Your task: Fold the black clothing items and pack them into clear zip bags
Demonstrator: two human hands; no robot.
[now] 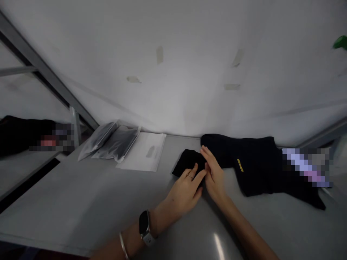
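Observation:
A small folded black cloth item (187,160) lies on the grey table before me. My left hand (185,189), with a ring and a wrist watch, rests on its near side, the fingers spread and pointing to the right. At the cloth's right edge my right hand (214,175) stands on its side, its fingers stretched out and touching the edge. The fingertips of both hands almost meet there and cover part of the cloth. Just right of my right hand lies a dark garment (257,166) with small yellow lettering, spread on the table.
Two filled clear plastic bags (116,142) and a flat white bag (145,151) lie at the back left of the table (89,206). Behind it rises a white wall (189,101) with tape scraps. More dark cloth (24,135) lies beyond the metal frame (51,76) on the left.

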